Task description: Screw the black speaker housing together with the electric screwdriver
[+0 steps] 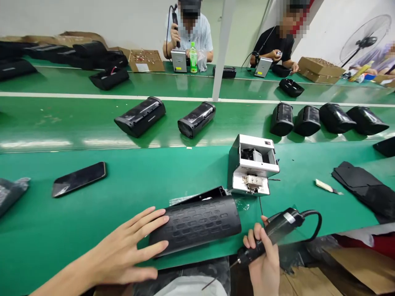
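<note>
L hand (pixel 123 250): fingers spread flat, tips touching black speaker shell (pixel 196 224) end. R hand (pixel 265 263): fingers clamped round electric screwdriver (pixel 270 236), just right of shell; white screw feeder (pixel 253 168) beyond.

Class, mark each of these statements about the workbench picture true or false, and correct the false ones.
1. The left hand lies flat on the black speaker housing. True.
2. The right hand grips an electric screwdriver. True.
3. The phone lies right of the housing. False: it lies to its left.
4. The white screw feeder stands on a red mat. False: the bench is green.
</note>
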Motion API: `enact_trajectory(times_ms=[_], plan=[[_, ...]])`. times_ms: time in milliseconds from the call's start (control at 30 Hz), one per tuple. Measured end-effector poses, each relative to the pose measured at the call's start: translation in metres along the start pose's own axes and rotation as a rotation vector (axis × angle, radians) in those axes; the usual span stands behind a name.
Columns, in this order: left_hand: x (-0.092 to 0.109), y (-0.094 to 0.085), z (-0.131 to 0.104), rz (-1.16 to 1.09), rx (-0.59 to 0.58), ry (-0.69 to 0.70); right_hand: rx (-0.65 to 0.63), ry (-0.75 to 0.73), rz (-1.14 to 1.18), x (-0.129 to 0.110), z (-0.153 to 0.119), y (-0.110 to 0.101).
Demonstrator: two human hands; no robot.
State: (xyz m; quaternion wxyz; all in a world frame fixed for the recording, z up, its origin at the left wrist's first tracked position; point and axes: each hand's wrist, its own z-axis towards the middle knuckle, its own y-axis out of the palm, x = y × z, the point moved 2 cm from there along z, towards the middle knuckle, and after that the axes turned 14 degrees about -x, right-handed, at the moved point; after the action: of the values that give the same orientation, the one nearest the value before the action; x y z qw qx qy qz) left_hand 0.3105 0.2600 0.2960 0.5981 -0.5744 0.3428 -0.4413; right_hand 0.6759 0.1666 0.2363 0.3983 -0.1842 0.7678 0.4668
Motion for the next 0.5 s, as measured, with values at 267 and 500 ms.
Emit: enact_trajectory(times_ms=[267, 500], plan=[[0.04, -0.013, 0.092, 0.097, -0.138, -0.228, 0.079, 0.021, 0.076, 0.0, 0.005, -0.003], [0.028, -0.018, 0.08, 0.057, 0.009, -0.374, 0.088, 0.017, 0.141, 0.007, 0.007, -0.008]])
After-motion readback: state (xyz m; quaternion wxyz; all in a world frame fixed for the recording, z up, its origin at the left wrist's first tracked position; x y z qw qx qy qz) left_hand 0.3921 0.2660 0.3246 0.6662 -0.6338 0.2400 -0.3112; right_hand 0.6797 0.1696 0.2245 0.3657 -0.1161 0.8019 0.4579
